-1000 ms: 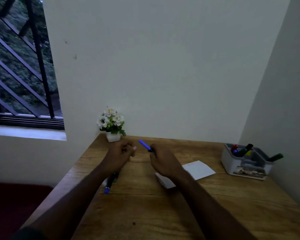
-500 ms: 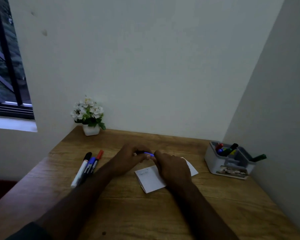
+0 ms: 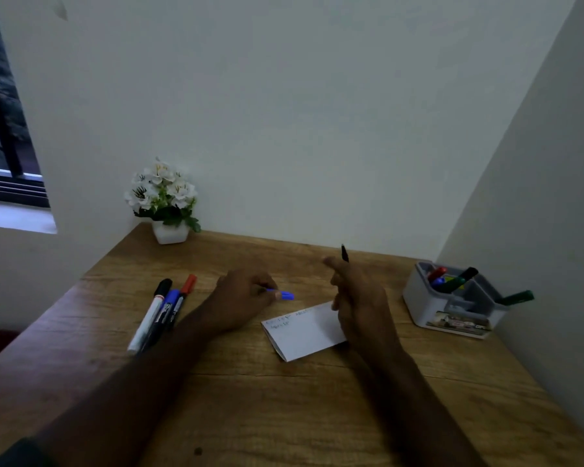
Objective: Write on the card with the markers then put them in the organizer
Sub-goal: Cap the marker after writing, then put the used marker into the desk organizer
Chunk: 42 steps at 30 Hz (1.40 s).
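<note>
White card (image 3: 304, 332), folded, flat on the wooden counter (image 3: 284, 416); faint blue writing along its far-left edge. It lies just below and left of the right grip (image 3: 358, 298), partly under that hand, probably so the writing face stays open to it.

Marker body (image 3: 344, 253), dark, uncapped: held upright in the right grip, fingers curled round it, one end standing above the knuckles. Judged to be poised for writing, not yet on the card.

Blue cap (image 3: 284, 295): pinched at the fingertips of the left grip (image 3: 246, 298), clear of the card, likely kept ready for recapping.

Three markers (image 3: 164, 311), capped black, blue and red: side by side on the counter, just left of the left grip, within reach, awaiting use.

Grey organizer (image 3: 452, 318): right of the right grip, by the side wall; several markers already stand in its compartments, one green marker (image 3: 516, 297) leaning out on the right. Judged as the place where the finished markers go.

Potted white flowers (image 3: 164, 200): beyond the left grip, against the back wall, out of the working area.
</note>
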Each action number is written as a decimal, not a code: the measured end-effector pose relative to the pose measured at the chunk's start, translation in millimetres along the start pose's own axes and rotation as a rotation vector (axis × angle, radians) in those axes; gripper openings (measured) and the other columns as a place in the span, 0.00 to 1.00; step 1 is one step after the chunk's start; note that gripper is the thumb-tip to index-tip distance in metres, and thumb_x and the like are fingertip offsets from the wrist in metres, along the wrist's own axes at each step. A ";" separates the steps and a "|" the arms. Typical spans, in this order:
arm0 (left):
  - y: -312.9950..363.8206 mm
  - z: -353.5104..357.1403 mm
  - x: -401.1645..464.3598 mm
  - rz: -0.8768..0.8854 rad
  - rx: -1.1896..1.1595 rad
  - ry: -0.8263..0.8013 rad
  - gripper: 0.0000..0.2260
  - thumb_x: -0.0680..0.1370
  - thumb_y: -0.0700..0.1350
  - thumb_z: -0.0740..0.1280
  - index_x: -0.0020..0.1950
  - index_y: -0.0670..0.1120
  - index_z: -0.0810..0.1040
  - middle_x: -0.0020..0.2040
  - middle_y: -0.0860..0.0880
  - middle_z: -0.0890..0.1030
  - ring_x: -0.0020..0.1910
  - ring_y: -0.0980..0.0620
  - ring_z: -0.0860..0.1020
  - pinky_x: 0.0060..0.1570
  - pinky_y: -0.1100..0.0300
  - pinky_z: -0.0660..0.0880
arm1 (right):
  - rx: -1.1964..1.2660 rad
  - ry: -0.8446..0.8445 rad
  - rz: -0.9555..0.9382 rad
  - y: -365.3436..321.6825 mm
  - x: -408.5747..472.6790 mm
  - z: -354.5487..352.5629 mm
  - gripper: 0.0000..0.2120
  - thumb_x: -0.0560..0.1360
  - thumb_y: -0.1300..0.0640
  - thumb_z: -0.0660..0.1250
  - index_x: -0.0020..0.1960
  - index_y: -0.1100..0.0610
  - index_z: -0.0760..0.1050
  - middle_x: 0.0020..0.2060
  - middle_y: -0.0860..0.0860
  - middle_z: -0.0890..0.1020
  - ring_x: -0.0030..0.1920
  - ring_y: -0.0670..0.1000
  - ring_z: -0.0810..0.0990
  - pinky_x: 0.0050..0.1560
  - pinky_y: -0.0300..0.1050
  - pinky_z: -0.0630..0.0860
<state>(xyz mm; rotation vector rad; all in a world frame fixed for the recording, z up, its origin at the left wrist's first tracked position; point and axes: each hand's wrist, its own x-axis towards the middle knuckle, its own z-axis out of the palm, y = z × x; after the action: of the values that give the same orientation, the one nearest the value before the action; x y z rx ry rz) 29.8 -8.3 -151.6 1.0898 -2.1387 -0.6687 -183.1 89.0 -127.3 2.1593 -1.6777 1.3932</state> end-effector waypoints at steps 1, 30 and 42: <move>0.3 3.4 0.5 -0.005 0.049 -0.034 0.07 0.74 0.53 0.71 0.49 0.54 0.83 0.50 0.58 0.82 0.52 0.58 0.77 0.60 0.46 0.73 | 0.112 0.023 0.032 0.8 -0.8 3.7 0.23 0.77 0.71 0.58 0.63 0.50 0.77 0.51 0.44 0.80 0.45 0.43 0.80 0.43 0.39 0.78; 19.2 1.7 -6.1 -0.121 0.360 -0.483 0.40 0.69 0.73 0.62 0.77 0.62 0.53 0.80 0.54 0.51 0.78 0.52 0.52 0.73 0.40 0.36 | 0.311 -0.264 0.440 2.9 -5.8 22.9 0.07 0.74 0.64 0.68 0.39 0.56 0.80 0.41 0.42 0.83 0.45 0.42 0.81 0.44 0.36 0.77; 24.5 2.4 -3.5 -0.119 0.358 -0.493 0.38 0.69 0.70 0.66 0.76 0.64 0.55 0.79 0.56 0.52 0.78 0.53 0.50 0.73 0.37 0.36 | 0.297 -0.332 0.515 0.2 -6.1 26.2 0.10 0.74 0.57 0.70 0.34 0.52 0.75 0.33 0.46 0.80 0.36 0.38 0.78 0.34 0.33 0.74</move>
<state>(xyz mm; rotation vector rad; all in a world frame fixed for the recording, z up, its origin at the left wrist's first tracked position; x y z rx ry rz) 17.1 7.9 -137.7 1.3553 -2.7088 -0.6774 -167.5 79.1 -146.9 2.3167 -2.4254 1.5419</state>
